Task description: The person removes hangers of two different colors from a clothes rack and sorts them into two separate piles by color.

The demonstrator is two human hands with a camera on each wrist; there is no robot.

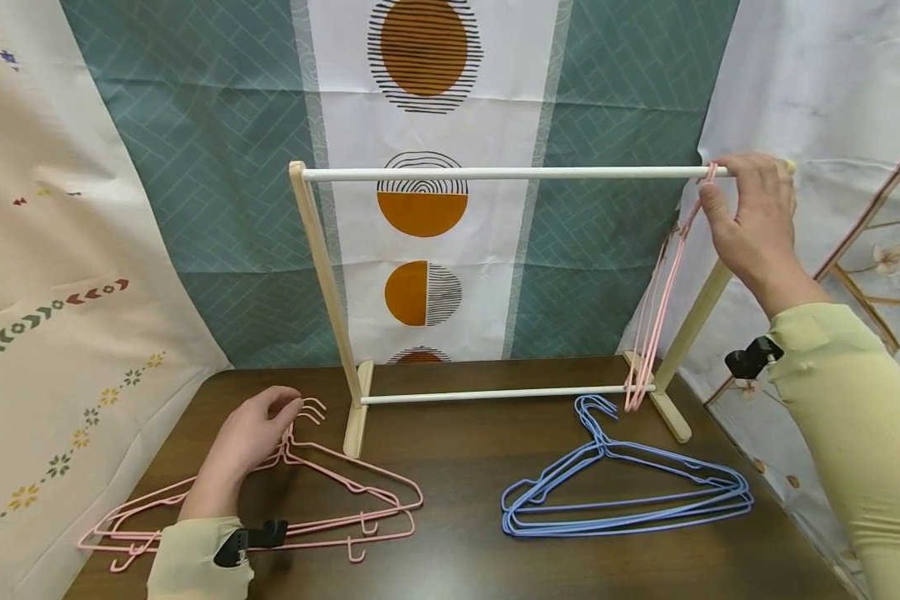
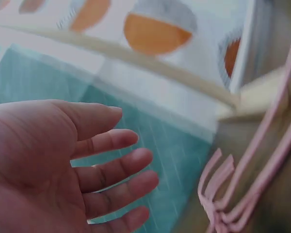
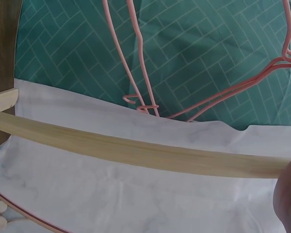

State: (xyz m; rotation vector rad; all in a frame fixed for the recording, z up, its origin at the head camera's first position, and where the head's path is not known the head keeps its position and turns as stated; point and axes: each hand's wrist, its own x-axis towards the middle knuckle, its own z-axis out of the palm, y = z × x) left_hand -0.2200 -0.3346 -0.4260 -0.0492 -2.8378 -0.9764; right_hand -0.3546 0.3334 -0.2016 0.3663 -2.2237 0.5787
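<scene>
My left hand [image 1: 243,437] hovers beside the hooks of several pink hangers [image 1: 288,446] lying on the table at the left. In the left wrist view its fingers [image 2: 121,167] are loosely spread and nothing is in the palm. At the right end of the white rail [image 1: 510,173], my right hand [image 1: 761,212] has its fingers laid over the bar. Its thumb points at the hooks of pink hangers [image 1: 669,292] that hang there. Those hangers show side by side in the right wrist view; only an edge of the hand appears in it.
Several blue hangers [image 1: 602,450] lie stacked at the right of the table. The rack has wooden side posts [image 1: 321,258], a lower white bar [image 1: 487,394] and wooden feet [image 1: 356,417]. A patterned cloth [image 1: 225,200] hangs behind it.
</scene>
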